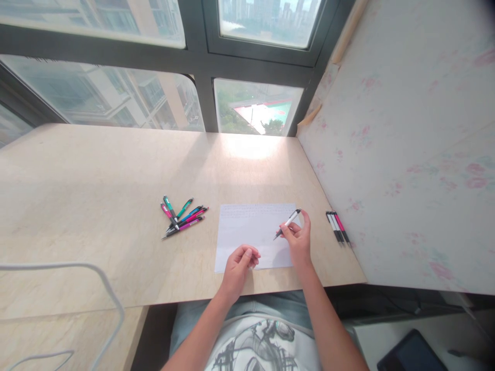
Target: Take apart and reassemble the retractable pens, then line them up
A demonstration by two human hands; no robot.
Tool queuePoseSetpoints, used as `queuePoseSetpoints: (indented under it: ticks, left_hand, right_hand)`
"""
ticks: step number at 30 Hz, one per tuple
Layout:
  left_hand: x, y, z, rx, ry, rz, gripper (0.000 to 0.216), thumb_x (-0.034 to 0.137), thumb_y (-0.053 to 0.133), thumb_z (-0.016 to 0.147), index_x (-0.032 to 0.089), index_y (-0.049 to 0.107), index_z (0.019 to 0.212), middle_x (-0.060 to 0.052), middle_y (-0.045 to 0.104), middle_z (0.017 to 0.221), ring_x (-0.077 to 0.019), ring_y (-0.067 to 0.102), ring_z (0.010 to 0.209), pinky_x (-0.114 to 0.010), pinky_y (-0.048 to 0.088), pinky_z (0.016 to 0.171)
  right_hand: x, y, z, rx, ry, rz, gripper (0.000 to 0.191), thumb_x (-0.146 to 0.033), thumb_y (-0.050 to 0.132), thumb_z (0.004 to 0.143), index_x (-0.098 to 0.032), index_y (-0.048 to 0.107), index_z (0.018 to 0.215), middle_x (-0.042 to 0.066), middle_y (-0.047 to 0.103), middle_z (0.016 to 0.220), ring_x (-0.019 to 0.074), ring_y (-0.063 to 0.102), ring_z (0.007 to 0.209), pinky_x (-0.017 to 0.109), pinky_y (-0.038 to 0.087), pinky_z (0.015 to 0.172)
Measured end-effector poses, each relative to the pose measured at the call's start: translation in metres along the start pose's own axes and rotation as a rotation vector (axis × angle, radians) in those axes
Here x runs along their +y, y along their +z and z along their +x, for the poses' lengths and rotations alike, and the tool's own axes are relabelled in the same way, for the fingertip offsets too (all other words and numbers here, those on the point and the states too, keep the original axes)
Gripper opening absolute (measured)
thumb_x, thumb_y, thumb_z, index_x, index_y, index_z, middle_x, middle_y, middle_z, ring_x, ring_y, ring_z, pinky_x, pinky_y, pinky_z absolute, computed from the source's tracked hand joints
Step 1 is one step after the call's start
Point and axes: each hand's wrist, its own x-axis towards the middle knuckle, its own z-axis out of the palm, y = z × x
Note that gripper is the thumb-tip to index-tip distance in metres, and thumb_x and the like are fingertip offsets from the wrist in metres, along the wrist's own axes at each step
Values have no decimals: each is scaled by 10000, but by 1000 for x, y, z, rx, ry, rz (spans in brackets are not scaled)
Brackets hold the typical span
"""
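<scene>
A white pen with a dark grip and clip is held in my right hand, its tip pointing down and left above the paper. One finger reaches up by the pen's top end. The white sheet of paper lies on the desk, with rows of small writing along its top edge. Over the sheet's lower edge is my left hand, its fingers curled with thumb against forefinger. Whether anything sits between those fingers is hidden.
Several colored pens lie in a loose pile left of the paper. Two white pens and a pink pen lie side by side near the floral wall. A white cable crosses the desk at left. Windows stand behind.
</scene>
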Motion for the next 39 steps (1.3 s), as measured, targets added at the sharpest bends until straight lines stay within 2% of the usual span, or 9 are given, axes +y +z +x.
queuePoseSetpoints:
  ticks: [9,11,14,17,20,23,25,32,39]
  left_hand:
    - [1,0,1,10,-20,2,278,417,620,841,147,655,785,-49,609,776,-131,488,646,-253,371,597]
    - [1,0,1,9,-18,-5,276,414,620,841,145,653,786,-51,609,779,-131,491,649,-252,373,599]
    - [0,0,1,2,-14,-7,277,410,617,846,141,650,787,-55,607,782,-131,493,654,-252,375,601]
    - [0,-1,1,-5,-12,-4,274,406,609,853,142,648,790,-54,603,784,-131,489,656,-252,374,604]
    - [1,-1,1,-13,-17,-4,271,403,599,860,144,645,792,-52,600,785,-133,490,663,-253,375,610]
    - [2,-1,1,-17,-17,7,285,417,595,860,145,641,788,-55,598,782,-140,491,666,-257,379,613]
    - [3,-1,1,-17,-15,17,297,430,592,858,145,639,785,-58,597,781,-145,490,666,-261,380,612]
    - [1,-2,1,-19,-13,52,316,453,590,853,150,651,785,-58,599,748,-153,494,660,-268,381,611]
    - [-1,-4,1,-20,-15,57,322,455,586,855,149,657,785,-56,603,734,-153,500,658,-275,386,618]
  right_hand:
    - [-2,11,5,-39,5,15,790,-353,686,779,-262,238,1423,-28,663,804,161,675,693,306,541,660]
    - [1,12,8,-41,5,21,719,-353,703,767,-260,328,1373,-29,653,814,151,663,708,293,536,662]
    - [6,13,14,-29,38,-2,370,-366,749,730,-198,575,1011,-47,592,686,107,590,601,218,484,561]
    - [10,19,19,-7,73,4,346,-411,759,721,-191,497,672,-94,429,493,60,434,419,178,355,415]
    - [8,27,24,-43,50,-2,330,-485,694,771,-189,554,739,-75,479,497,80,459,412,195,373,414]
    - [7,35,30,-148,32,-102,397,-559,562,842,-176,647,905,14,640,648,153,611,583,250,485,521]
    - [7,39,35,-199,2,-216,424,-569,519,859,-175,675,877,44,679,714,181,645,670,267,502,566]
    - [22,47,47,-190,-238,-607,360,-455,463,905,-196,583,687,-24,581,532,125,524,493,238,387,529]
    - [27,45,46,-138,-283,-654,368,-463,507,865,-199,555,613,-24,551,524,125,484,511,241,352,542]
